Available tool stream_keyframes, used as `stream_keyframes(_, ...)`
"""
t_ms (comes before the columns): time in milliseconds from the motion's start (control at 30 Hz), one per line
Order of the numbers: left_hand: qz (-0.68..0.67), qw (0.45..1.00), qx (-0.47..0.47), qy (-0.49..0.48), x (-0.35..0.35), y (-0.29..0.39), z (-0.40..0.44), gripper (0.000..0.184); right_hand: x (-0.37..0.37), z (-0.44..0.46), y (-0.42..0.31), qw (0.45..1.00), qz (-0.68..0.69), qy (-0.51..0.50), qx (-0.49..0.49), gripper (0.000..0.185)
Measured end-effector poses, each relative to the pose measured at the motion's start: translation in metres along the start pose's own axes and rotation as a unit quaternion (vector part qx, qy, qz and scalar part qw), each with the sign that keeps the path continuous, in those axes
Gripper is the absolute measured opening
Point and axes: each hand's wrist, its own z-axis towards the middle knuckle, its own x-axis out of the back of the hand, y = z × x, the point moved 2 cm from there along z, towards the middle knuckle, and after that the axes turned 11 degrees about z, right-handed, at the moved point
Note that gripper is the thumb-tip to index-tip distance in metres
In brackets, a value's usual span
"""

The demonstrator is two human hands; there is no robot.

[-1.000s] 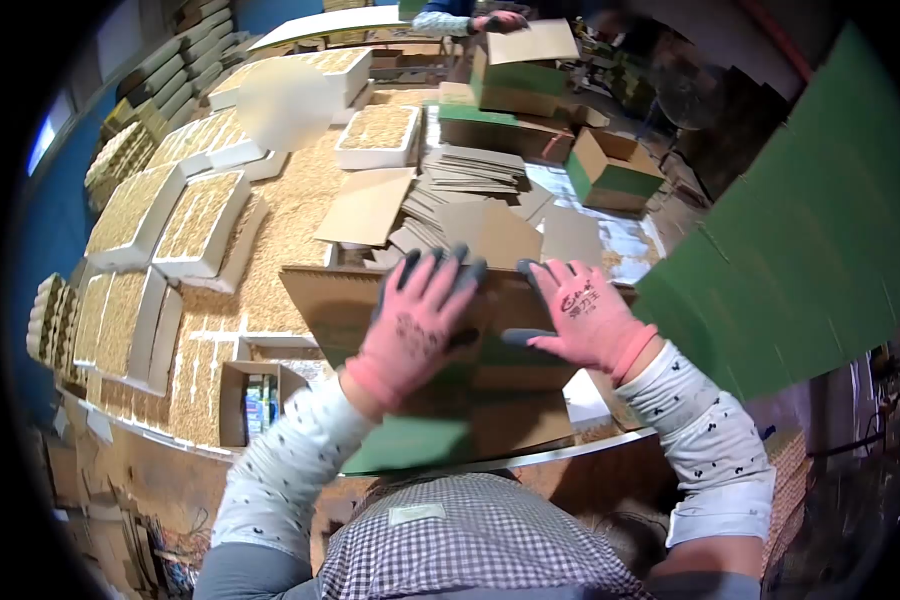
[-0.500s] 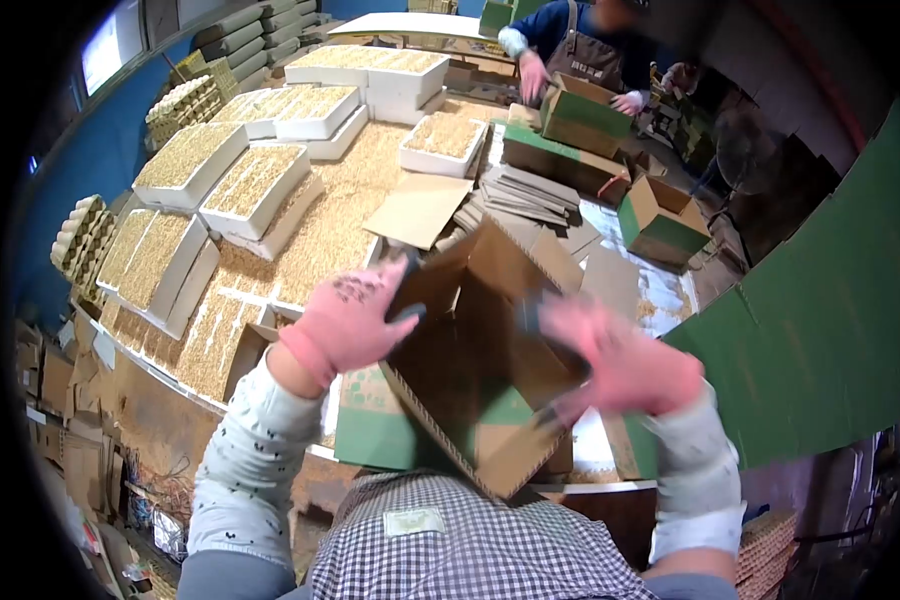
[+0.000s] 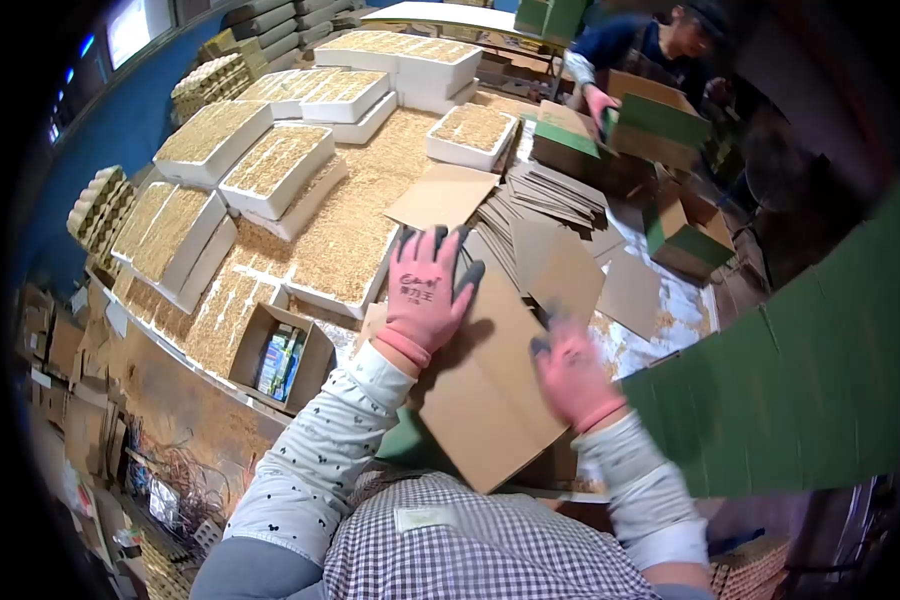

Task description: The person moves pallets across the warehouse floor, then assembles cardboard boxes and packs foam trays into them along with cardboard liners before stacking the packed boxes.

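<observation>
In front of my checked apron is a cardboard box (image 3: 495,400), its plain brown upper face turned to me, with a crease across it. My left hand (image 3: 425,290), in a pink glove with dark fingertips, lies on the box's far left part with its fingers stretched and spread. My right hand (image 3: 575,375), gloved alike, is at the box's right edge. Its fingers are smeared by motion, but the thumb stands apart from them and nothing shows in the hand. Whether it touches the box I cannot tell. Flat cardboard sheets (image 3: 555,195) lie beyond the box.
White foam trays (image 3: 275,170) of pale granular material stand at left. A small open box (image 3: 282,355) with colourful packets is near my left forearm. A large green panel (image 3: 770,390) rises at right. Across the table a person (image 3: 650,50) handles a green-and-brown box (image 3: 660,120).
The box's open brown inside was visible before; now a flat brown face covers it. My left hand has moved right onto that face, my right hand slightly left. The other person's box is lifted.
</observation>
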Motion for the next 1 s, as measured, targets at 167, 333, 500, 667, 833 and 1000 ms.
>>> stream_keyframes(167,-0.128,0.989,-0.016,-0.067,0.042,-0.027,-0.018,0.040,0.002,-0.029,0.075,0.626,0.620,-0.205,-0.427,0.043)
stream_keyframes(333,-0.682,0.721,0.103,0.068,0.019,-0.079,-0.052,0.029,0.087,-0.011,0.000,0.913,0.403,0.019,-0.057,0.047)
stream_keyframes(500,-0.398,0.893,0.159,-0.138,-0.049,-0.188,-0.073,0.045,0.005,-0.010,-0.047,0.927,0.024,-0.358,0.105,0.043)
stream_keyframes(667,-0.212,0.803,0.542,0.127,-0.083,-0.369,0.013,0.099,0.020,0.022,-0.058,0.940,0.129,-0.312,0.049,0.040)
stream_keyframes(833,-0.245,0.886,0.394,0.008,-0.148,-0.446,0.010,0.052,0.006,0.022,-0.052,0.943,0.131,-0.304,0.042,0.046)
stream_keyframes(1000,-0.158,0.948,0.277,-0.018,-0.086,-0.395,-0.022,0.033,0.010,0.023,-0.054,0.958,0.134,-0.246,0.052,0.047)
